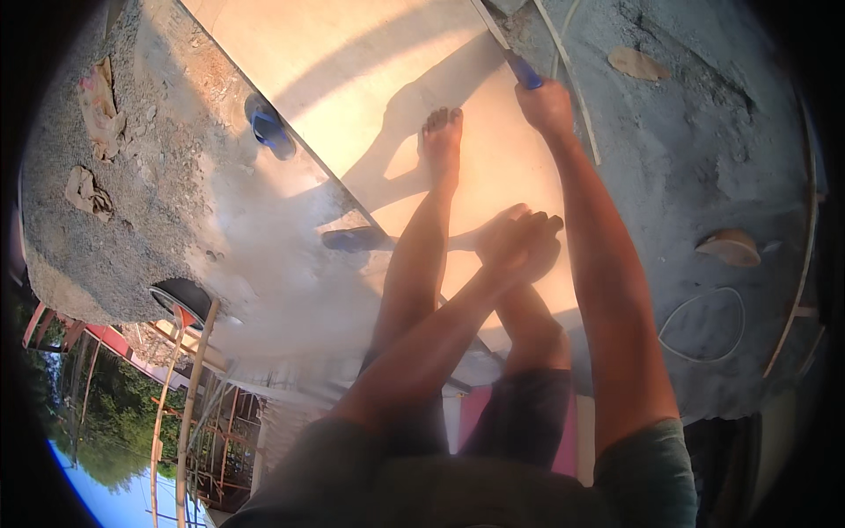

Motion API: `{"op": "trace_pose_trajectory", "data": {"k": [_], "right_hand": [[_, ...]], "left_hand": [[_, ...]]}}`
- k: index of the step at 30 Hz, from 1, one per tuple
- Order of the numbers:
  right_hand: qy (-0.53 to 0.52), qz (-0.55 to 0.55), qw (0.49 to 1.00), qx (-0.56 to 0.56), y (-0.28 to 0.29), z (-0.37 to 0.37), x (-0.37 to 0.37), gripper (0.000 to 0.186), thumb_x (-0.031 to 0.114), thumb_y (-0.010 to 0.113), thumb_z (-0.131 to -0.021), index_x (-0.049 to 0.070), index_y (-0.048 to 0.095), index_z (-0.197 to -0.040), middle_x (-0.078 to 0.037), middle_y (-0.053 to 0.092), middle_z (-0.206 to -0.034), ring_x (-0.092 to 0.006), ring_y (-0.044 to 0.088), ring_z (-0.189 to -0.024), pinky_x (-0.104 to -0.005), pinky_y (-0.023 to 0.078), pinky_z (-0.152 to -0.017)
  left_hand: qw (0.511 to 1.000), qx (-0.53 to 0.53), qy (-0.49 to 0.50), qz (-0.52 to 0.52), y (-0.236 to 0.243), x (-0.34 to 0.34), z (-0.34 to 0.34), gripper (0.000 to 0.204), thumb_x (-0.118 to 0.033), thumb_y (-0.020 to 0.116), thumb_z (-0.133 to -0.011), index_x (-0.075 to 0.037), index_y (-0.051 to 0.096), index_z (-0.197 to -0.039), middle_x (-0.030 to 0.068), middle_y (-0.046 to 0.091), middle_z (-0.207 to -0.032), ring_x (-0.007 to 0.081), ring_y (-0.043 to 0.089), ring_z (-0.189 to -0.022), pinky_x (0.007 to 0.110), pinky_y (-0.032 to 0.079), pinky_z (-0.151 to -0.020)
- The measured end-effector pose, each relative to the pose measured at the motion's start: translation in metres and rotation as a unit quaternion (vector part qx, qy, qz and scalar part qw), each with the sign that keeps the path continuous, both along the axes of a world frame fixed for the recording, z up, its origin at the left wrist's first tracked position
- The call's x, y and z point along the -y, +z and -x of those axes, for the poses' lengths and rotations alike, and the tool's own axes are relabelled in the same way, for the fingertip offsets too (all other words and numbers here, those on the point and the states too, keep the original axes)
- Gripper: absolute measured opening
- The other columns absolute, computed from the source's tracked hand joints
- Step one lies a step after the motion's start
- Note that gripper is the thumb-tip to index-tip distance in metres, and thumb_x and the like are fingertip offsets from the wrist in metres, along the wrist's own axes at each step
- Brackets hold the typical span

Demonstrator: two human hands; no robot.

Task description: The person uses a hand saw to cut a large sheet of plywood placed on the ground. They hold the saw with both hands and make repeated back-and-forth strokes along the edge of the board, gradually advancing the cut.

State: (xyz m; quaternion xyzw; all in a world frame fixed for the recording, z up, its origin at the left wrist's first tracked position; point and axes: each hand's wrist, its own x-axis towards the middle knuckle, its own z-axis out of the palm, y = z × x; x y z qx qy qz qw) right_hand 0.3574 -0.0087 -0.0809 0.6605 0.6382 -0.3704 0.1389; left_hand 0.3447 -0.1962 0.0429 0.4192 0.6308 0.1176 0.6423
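My right hand (545,107) is closed around the blue handle (525,72) of a tool. A long, thin, pale strip, seemingly its blade, runs from the handle toward the top edge; its type is unclear. Beneath me lies a large pale flat board (352,62), with the tool along its right side. My bare left foot (442,141) rests on the board. My left hand (506,239) is low over the board, by my bent right leg, overlapping what looks like my right foot. Shade and overlap hide how its fingers are set.
Blue flip-flops lie at the board's left edge, one farther off (268,130) and one nearer (352,238). Rough grey ground holds crumpled scraps (88,194), a round black container (180,297), pale offcuts (729,247) and a wire loop (704,326). Bamboo poles (195,396) stand at lower left.
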Motion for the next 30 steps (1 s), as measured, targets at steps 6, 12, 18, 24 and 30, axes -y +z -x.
{"op": "trace_pose_trajectory", "data": {"k": [6,12,18,24,30], "right_hand": [[0.016,0.071,0.994,-0.076,0.032,-0.006,0.002,0.037,0.033,0.063,-0.085,-0.001,0.072,-0.094,-0.026,0.072,-0.089,-0.0443,0.070,-0.088,-0.0482,0.054,-0.081],[0.013,0.028,0.999,-0.020,0.015,-0.003,-0.003,0.038,0.033,0.062,-0.085,-0.003,0.071,-0.093,-0.027,0.071,-0.088,-0.0428,0.071,-0.088,-0.0475,0.054,-0.080],[-0.002,0.043,0.999,0.008,0.034,-0.010,-0.012,0.040,0.034,0.063,-0.084,-0.004,0.071,-0.093,-0.026,0.071,-0.085,-0.0400,0.072,-0.082,-0.0458,0.055,-0.077],[0.017,0.052,0.998,-0.032,0.075,-0.022,-0.019,0.039,0.031,0.066,-0.083,-0.007,0.070,-0.091,-0.024,0.070,-0.077,-0.0371,0.070,-0.071,-0.0434,0.053,-0.068],[0.003,0.074,0.997,-0.023,0.065,0.011,-0.036,0.043,0.034,0.065,-0.082,-0.008,0.069,-0.088,-0.024,0.069,-0.076,-0.0375,0.070,-0.072,-0.0436,0.053,-0.069]], "left_hand": [[0.997,-0.062,-0.048,-0.001,-0.006,0.015,0.025,0.032,-0.008,0.056,-0.089,-0.003,0.064,-0.120,0.0182,0.068,-0.112,0.0321,0.063,-0.115,0.044,0.053,-0.090],[0.999,-0.033,-0.020,-0.034,0.001,-0.007,0.034,0.030,-0.009,0.059,-0.090,-0.004,0.066,-0.118,0.0175,0.068,-0.106,0.0317,0.065,-0.109,0.045,0.052,-0.090],[1.000,-0.018,-0.009,-0.019,0.001,-0.015,0.042,0.031,-0.008,0.058,-0.090,-0.003,0.065,-0.119,0.0184,0.068,-0.102,0.0352,0.067,-0.098,0.048,0.051,-0.087],[0.997,-0.036,-0.008,-0.071,-0.012,0.003,0.032,0.025,-0.013,0.055,-0.093,-0.007,0.066,-0.114,0.0142,0.068,-0.103,0.0330,0.067,-0.097,0.046,0.054,-0.082],[0.997,-0.071,-0.019,-0.001,0.012,-0.008,0.054,0.019,-0.012,0.054,-0.091,-0.002,0.066,-0.103,0.0177,0.069,-0.099,0.0361,0.068,-0.090,0.046,0.054,-0.078]]}}
